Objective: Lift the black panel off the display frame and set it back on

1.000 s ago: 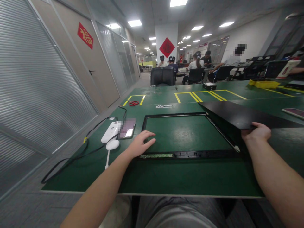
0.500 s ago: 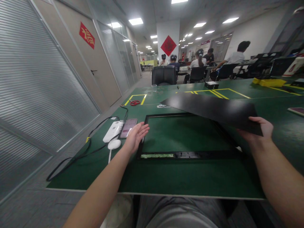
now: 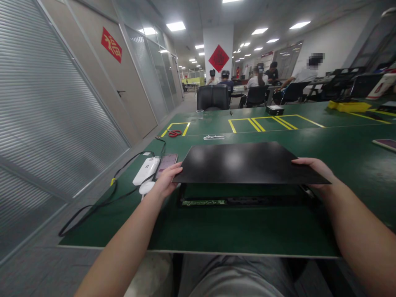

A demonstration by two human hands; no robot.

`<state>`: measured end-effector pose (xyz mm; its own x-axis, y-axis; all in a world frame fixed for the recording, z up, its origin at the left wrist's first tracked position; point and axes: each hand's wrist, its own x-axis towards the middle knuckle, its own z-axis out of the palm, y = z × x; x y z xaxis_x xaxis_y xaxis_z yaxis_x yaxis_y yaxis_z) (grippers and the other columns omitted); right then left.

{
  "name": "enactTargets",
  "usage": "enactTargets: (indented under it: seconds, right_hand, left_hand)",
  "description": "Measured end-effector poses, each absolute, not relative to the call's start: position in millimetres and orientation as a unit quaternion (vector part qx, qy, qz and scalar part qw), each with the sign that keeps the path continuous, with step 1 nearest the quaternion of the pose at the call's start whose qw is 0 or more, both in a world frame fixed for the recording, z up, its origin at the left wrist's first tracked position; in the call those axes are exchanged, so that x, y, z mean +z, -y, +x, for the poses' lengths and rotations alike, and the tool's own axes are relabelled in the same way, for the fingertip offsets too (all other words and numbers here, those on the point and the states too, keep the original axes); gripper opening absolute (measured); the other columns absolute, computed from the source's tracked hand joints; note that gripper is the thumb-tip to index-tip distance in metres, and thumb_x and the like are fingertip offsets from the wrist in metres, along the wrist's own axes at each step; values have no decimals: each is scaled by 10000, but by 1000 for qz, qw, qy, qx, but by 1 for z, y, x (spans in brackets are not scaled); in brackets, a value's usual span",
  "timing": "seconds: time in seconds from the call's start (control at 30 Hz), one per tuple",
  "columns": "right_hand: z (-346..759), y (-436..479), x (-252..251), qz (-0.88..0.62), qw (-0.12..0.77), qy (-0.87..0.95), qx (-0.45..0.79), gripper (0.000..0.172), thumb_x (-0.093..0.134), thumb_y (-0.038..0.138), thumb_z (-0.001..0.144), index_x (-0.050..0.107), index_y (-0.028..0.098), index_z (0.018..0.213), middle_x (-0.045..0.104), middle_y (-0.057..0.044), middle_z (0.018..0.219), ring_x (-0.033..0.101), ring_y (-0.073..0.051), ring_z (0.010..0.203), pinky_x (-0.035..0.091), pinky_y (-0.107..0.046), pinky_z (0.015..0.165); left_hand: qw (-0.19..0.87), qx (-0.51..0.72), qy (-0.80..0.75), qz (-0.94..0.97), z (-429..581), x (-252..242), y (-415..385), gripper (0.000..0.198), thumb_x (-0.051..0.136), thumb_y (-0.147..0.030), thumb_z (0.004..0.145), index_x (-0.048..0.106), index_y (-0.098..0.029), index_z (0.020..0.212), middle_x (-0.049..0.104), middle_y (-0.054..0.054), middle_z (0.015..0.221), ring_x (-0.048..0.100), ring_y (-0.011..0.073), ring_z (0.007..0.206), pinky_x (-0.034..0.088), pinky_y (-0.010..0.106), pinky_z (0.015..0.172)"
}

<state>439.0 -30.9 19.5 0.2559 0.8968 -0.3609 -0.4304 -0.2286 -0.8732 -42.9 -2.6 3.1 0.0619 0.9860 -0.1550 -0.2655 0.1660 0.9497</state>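
Note:
A thin, glossy black panel is held roughly level above the table, its surface reflecting the ceiling lights. My left hand grips its left edge, thumb on top and the other fingers partly underneath. At the right edge, my right hand is closed on the panel in the same way. Below it on the table lies a black rectangular frame, mostly covered by the panel. Its near side shows a green circuit strip.
Left of the frame are a phone, a white power strip, a white round device and a black cable. Red scissors, small white parts and a plastic cup are farther back. Several people sit beyond the green table.
The panel has swung left and levelled out, now covering most of the frame. My left hand, open before, has taken hold of the panel's left edge.

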Motion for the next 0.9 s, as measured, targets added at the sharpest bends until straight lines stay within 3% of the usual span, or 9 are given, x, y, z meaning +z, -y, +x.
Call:
enactTargets:
  seconds: [0.1,0.27,0.4,0.57,0.73,0.9]
  right_hand:
    - [435,32,26,-564,496,222,621,349,558,0,714,671,159,1004,719,-93,764,688,-237,578,596,-354,525]
    - [430,28,29,-562,562,210,569,348,490,7,775,645,163,1045,726,-96,776,697,-178,607,587,-252,538]
    - [434,22,24,-575,581,195,542,278,514,101,821,599,229,1052,732,-88,789,727,-206,660,596,-286,527]
    - [444,17,14,-601,562,231,519,264,542,183,846,571,261,1097,737,-88,795,726,-213,657,605,-302,563]
    - [450,14,5,-607,540,246,528,227,561,290,860,570,277,1087,745,-77,813,727,-230,687,617,-353,630]
    - [449,14,2,-576,536,279,550,246,534,376,881,621,269,1084,761,-93,887,740,-232,805,614,-372,741]
  left_hand:
    - [601,535,-439,401,-42,6,5,460,779,-125,658,750,-141,1116,808,87,996,769,237,897,612,300,728]
    - [591,563,-391,425,-45,13,9,586,831,-147,626,702,-142,1198,780,111,1162,723,282,1125,587,361,962]
    - [597,553,-387,433,-48,12,9,628,842,-129,593,689,-145,1201,778,110,1164,709,295,1161,563,391,1023]
    - [638,500,-380,446,-44,5,9,682,837,-95,571,669,-131,1230,790,107,1095,743,287,1066,587,360,947]
    - [657,460,-396,447,-39,0,9,601,816,-67,547,659,-135,1123,790,79,950,763,240,883,595,300,786]
    - [634,490,-426,420,-41,8,10,645,776,-49,491,619,-159,1107,777,41,941,750,218,844,584,297,776]
